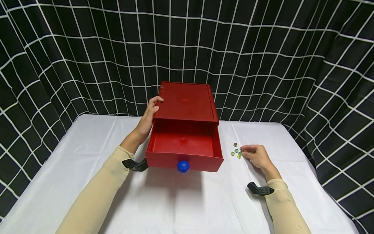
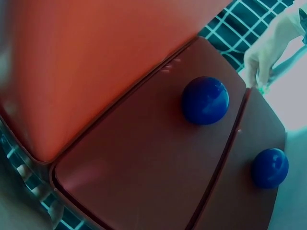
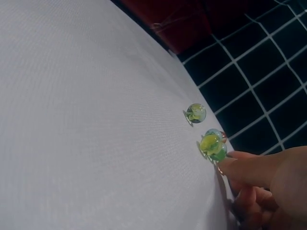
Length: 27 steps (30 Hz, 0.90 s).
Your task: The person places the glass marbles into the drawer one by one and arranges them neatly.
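Observation:
A red drawer cabinet [image 1: 187,100] stands in the middle of the table, its top drawer [image 1: 204,164] pulled out with a bare floor and a blue knob [image 1: 183,166]. My left hand [image 1: 146,123] holds the cabinet's left side, thumb and a finger bent over the top edge. To the right, my right hand [image 1: 257,157] has thumb and fingertips together at a small group of glass marbles [image 1: 239,156], pinching one that is mostly hidden. In the right wrist view a yellow-green marble [image 3: 210,143] lies close to the thumb, and another clear-green marble [image 3: 196,113] lies apart.
Two lower drawers with blue knobs [image 2: 205,100] are closed in the left wrist view. A white cloth [image 1: 87,156] covers the table. Black curtains with a white grid [image 1: 187,39] hang behind and at both sides.

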Each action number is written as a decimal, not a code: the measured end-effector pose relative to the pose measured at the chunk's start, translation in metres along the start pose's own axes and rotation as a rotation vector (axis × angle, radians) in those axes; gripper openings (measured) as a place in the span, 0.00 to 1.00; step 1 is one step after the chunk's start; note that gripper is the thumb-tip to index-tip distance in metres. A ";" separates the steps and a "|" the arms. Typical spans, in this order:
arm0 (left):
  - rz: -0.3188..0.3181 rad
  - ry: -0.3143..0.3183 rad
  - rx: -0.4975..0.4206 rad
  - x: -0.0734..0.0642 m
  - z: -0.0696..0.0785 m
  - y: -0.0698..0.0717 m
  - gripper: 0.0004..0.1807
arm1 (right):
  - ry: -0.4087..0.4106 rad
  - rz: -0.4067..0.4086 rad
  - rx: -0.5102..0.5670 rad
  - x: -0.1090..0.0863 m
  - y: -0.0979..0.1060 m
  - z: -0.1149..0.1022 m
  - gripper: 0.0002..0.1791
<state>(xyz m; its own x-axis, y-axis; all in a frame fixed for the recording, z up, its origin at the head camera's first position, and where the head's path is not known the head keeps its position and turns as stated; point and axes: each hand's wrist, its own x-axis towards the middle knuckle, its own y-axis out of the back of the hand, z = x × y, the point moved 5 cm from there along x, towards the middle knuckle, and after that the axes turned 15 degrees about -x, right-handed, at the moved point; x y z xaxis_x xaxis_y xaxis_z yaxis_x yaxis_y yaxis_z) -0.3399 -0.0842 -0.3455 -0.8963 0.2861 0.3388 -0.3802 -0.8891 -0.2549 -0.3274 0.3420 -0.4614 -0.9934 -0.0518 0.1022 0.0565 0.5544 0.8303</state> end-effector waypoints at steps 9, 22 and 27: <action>0.000 -0.001 0.003 -0.001 0.001 0.000 0.19 | -0.010 0.002 -0.026 0.001 0.000 -0.002 0.15; -0.001 0.000 -0.003 -0.001 0.000 0.000 0.19 | -0.051 -0.015 -0.056 0.000 -0.002 0.001 0.14; -0.003 -0.001 -0.003 -0.001 0.000 0.000 0.20 | -0.052 -0.008 -0.059 0.000 0.000 -0.001 0.14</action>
<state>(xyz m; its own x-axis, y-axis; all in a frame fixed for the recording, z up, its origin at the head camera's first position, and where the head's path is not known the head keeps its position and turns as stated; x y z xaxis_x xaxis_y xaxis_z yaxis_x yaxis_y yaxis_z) -0.3392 -0.0845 -0.3458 -0.8950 0.2883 0.3403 -0.3833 -0.8873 -0.2563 -0.3275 0.3411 -0.4610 -0.9976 -0.0119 0.0685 0.0532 0.5042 0.8619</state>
